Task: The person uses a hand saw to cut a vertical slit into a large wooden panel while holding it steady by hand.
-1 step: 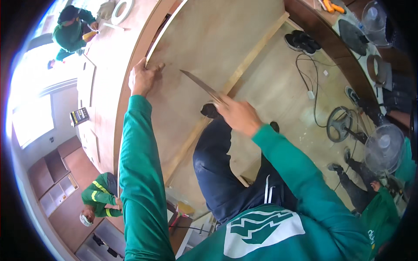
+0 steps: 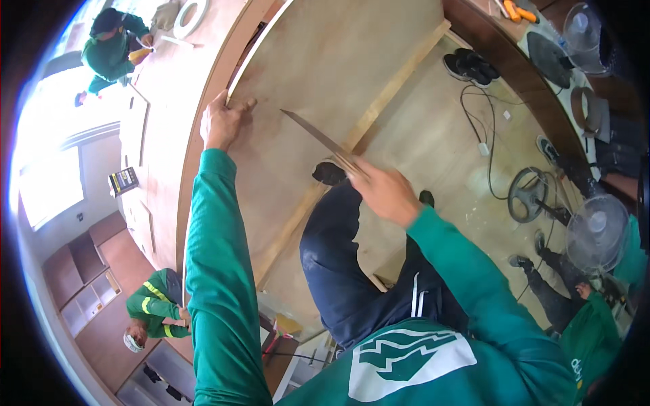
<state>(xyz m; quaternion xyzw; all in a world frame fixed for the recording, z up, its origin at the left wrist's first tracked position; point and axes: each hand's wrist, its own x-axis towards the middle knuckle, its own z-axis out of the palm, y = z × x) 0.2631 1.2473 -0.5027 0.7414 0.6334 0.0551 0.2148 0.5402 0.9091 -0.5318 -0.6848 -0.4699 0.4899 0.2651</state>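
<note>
**Thin strip in right hand, left hand on board edge**

Right hand [image 2: 384,193] closed around one end of a long thin strip [image 2: 318,139]; looks like a flat metal blade or straightedge, hard to tell which at this blur. Free end pointing up-left, over the face of the plywood board [image 2: 332,61]. Cannot tell whether touching the face or held just above it.

Left hand [image 2: 222,122] hooked over the board's upper-left edge, fingers curled on the rim, thumb out along it.

Handling, judged from looks:
- Strip: light, stiff lengthwise, likely springy if loaded flat. Edges possibly sharp, so best held at the near end, as now.
- Board: large, rigid, probably heavy and awkward. Best gripped at the edges; face smooth, little purchase there.

Nearby: wooden batten [image 2: 396,81] along the board's right side, fan [image 2: 596,233] and cables on the floor, other people in green at the margins.
</note>
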